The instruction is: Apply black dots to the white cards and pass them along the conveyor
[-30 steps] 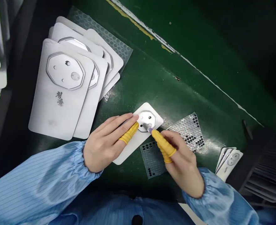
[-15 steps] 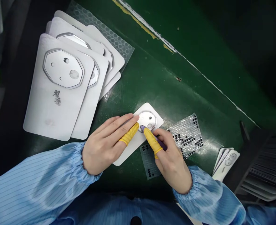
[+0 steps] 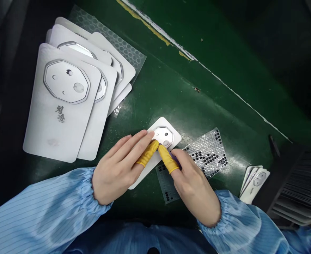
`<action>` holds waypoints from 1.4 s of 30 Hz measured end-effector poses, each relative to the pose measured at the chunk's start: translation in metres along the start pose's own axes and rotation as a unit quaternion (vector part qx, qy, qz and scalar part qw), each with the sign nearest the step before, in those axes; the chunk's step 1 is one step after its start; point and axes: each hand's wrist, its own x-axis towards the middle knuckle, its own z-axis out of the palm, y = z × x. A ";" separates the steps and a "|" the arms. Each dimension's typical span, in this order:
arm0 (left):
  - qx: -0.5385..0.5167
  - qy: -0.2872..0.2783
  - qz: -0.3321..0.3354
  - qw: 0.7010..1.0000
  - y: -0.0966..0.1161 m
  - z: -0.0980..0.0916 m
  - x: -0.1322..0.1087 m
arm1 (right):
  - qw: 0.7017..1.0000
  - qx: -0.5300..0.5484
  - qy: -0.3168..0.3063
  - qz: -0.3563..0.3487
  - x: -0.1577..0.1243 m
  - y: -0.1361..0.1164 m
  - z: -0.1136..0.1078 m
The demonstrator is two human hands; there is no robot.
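Note:
A white panel [image 3: 145,173] with rounded corners and an octagonal ringed area with round holes lies slanted on the green table. My left hand [image 3: 120,165] rests flat across its left side, fingers stretched out, one in a yellow finger cot. My right hand [image 3: 191,176] is closed around a slim purple tool [image 3: 175,157], mostly hidden by the hand; I cannot tell its exact kind. Its yellow-cotted thumb presses at the lower edge of the octagon, where the two cots meet. Beside and partly under my right hand are clear sheets [image 3: 208,151] dotted with small black round pieces.
Larger white panels [image 3: 62,137] with similar octagons overlap at the upper left, over bubble wrap [image 3: 134,53]. A few small panels [image 3: 254,185] lean together at the right, beside a dark rack [image 3: 300,183] of thin plates. A worn white line [image 3: 224,84] crosses the table.
My right thumb has come down onto the panel, against the left hand's cotted finger, and the purple tool's tip has gone from sight. The view has shifted slightly.

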 end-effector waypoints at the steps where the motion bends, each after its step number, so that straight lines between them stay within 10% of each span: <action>1: 0.008 -0.004 -0.001 1.000 0.002 0.000 0.000 | 1.000 -0.002 -0.004 -0.003 0.001 0.000 -0.002; 11: 0.015 0.005 -0.008 1.000 0.002 0.008 -0.005 | 0.997 -0.069 -0.023 -0.033 0.003 0.003 0.000; 20: 0.030 -0.020 -0.016 0.999 -0.006 0.018 -0.018 | 0.944 0.270 0.177 0.071 -0.019 0.048 -0.009; 27: -0.004 -0.020 -0.029 0.999 -0.004 0.028 -0.021 | 0.964 0.104 0.228 0.094 0.006 0.098 0.007; 36: -0.043 0.059 -0.047 0.996 -0.023 0.046 -0.025 | 0.965 0.180 0.173 0.081 0.023 0.032 0.018; 42: -0.143 0.073 -0.123 0.979 -0.022 0.033 -0.012 | 0.937 0.276 0.182 0.115 0.044 0.034 0.016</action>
